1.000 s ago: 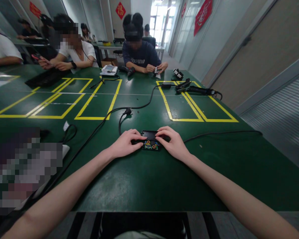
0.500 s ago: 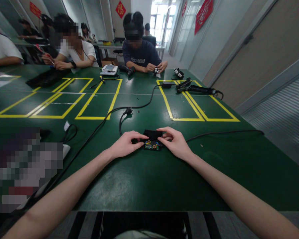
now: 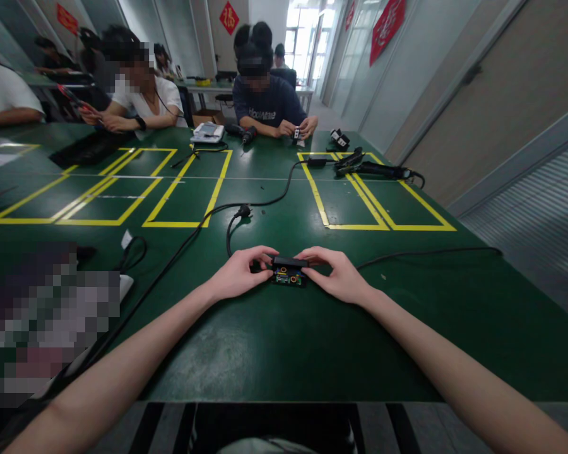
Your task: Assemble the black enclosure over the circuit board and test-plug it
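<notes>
Two hands [image 3: 239, 275] [image 3: 337, 276] on black case [image 3: 290, 262]

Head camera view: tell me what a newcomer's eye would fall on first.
Most likely the small circuit board near the centre, with a black cover along its far side and the left hand and right hand at either end. Next, perhaps, the yellow tape marking boxes on the green table beyond the hands. Then the red diamond sign on the back wall, at the top.
</notes>
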Demonstrator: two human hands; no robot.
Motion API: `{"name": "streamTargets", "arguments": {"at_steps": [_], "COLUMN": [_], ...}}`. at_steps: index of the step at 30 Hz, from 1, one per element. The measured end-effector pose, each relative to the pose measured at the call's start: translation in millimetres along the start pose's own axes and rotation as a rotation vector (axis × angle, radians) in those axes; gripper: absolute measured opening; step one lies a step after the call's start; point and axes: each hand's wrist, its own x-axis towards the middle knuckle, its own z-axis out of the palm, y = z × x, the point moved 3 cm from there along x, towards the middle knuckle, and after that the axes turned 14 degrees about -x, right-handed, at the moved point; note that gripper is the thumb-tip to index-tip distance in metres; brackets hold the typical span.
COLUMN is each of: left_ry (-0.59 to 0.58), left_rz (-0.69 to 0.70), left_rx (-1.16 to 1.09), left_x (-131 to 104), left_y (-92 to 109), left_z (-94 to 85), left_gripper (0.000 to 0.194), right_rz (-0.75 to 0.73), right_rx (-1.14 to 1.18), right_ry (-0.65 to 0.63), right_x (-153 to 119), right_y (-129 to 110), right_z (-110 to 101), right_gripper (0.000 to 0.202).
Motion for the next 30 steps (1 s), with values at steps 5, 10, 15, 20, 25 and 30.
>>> {"name": "streamTargets", "arguments": {"at_steps": [5,10,15,20,25,30], "left_ry": [-0.033,-0.097,-0.091,-0.116,-0.089,-0.149], "left_rz": [-0.001,0.049,0.181,0.219,0.226,0.234], "left_rx": [0.012,0.054,0.231,0.424,0.592,0.74], "left_x": [1,-1,-4,-6,-4,-2], "left_y": [-2,-2,0,5,9,6], "left_z": [-1.5,-3.6,1.3,8.9,17.5,23.0], "left_gripper": [0.028,0.031,0.032,0.022,0.033,0.027], "right_rz": [-0.16,-0.142,-0.112,-0.181,-0.201,-0.161], "right_rx": [-0.062,-0.115,-0.186,-0.323,-0.342,-0.359], "right_ry": [-0.042,-0.091,-0.148,-0.158,-0.162,-0.195], "right_x": [0,0,-1,0,0,-1], "right_y": [-10,-11,-11,-14,-15,-15], "right_z": [-3,-2,1,4,6,6], "right_gripper": [0.015,0.008,0.027,0.038,0.035,0.041]}}
